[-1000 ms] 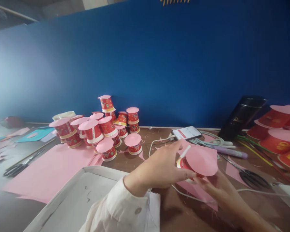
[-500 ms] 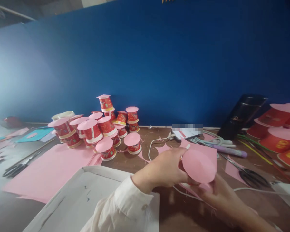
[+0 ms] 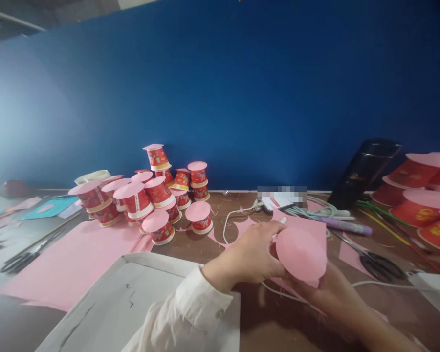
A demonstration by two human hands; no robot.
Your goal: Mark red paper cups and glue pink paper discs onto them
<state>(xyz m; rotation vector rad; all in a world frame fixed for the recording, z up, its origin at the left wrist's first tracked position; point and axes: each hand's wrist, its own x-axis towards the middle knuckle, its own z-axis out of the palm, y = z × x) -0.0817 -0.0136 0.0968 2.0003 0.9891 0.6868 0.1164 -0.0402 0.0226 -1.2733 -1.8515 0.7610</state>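
My left hand (image 3: 251, 252), in a white sleeve, is closed at the left side of a pink paper disc (image 3: 301, 253). From below and to the right, my right hand (image 3: 335, 296) curls against the same disc, its fingers partly hidden underneath. Whatever lies under the disc is covered by it and by my fingers. A square-cornered pink sheet (image 3: 317, 226) lies just behind the disc. To the left stand several red paper cups (image 3: 136, 201), upside down, with pink paper discs on top; one cup (image 3: 201, 225) stands apart in front.
A white tray (image 3: 161, 261) and pink sheets (image 3: 73, 254) lie at left, with scissors (image 3: 29, 252). At right are black-handled scissors (image 3: 383, 266), a purple tube (image 3: 346, 226), cables, a phone (image 3: 278, 201), a dark bottle (image 3: 366, 171) and more red cups (image 3: 425, 173).
The view has shifted slightly. The disc has tilted a little between my hands, and less of the pink bit below its edge shows. Both hands keep their grip.
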